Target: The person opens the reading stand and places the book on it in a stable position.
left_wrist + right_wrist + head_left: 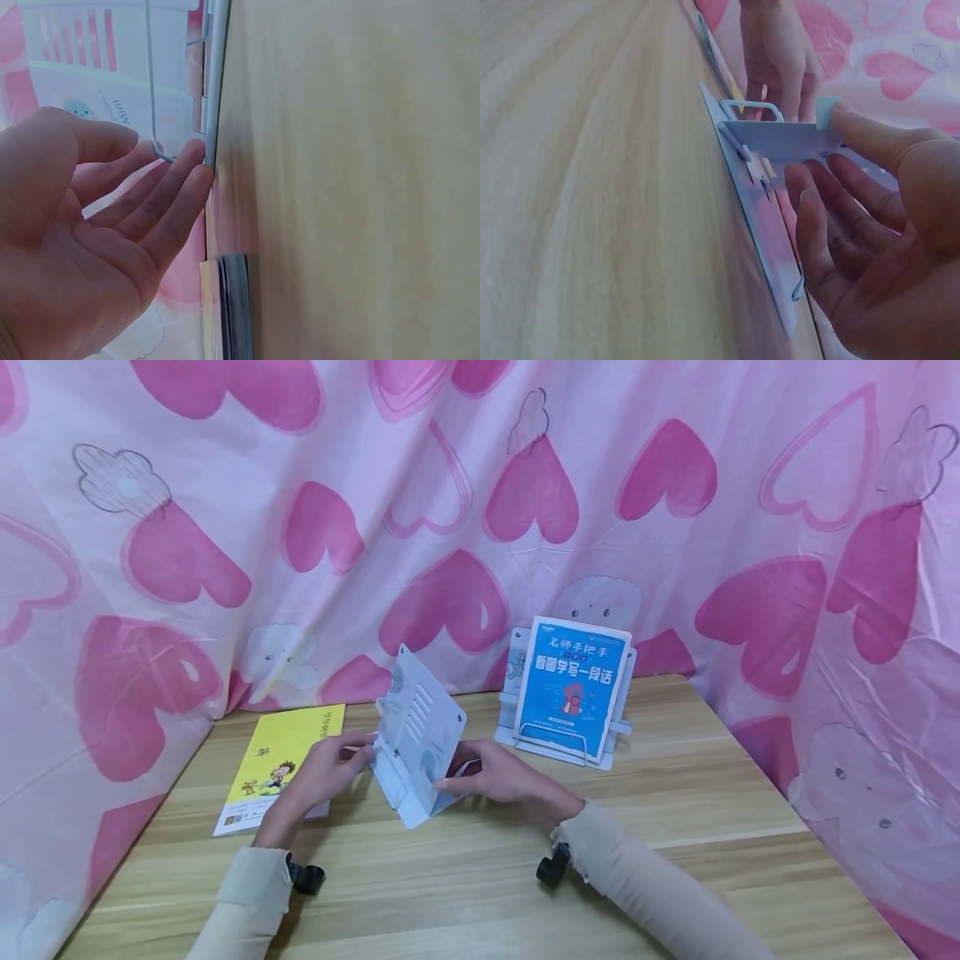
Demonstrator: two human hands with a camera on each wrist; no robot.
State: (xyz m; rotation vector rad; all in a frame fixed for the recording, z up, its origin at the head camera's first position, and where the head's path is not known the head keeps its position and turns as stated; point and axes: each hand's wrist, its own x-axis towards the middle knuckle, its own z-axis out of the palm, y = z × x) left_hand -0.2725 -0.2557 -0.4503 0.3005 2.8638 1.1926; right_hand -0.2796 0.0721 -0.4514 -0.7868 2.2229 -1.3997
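A pale blue-white folding book stand (423,714) is on the table in front of me, turned at an angle, with its slotted back panel raised over its base. My right hand (491,770) pinches the panel's right edge, thumb on the front and fingers behind. At the stand's left side, my left hand (330,770) has its fingertips by the base edge and the wire page holder (151,82). In the left wrist view its thumb stands apart from the fingers.
A second stand (507,714) at the back right holds a blue book (573,693) upright behind its wire. On the left lies a yellow-covered book (288,743), partly behind my left arm. A pink heart-patterned curtain (480,527) hangs behind the wooden table (465,893).
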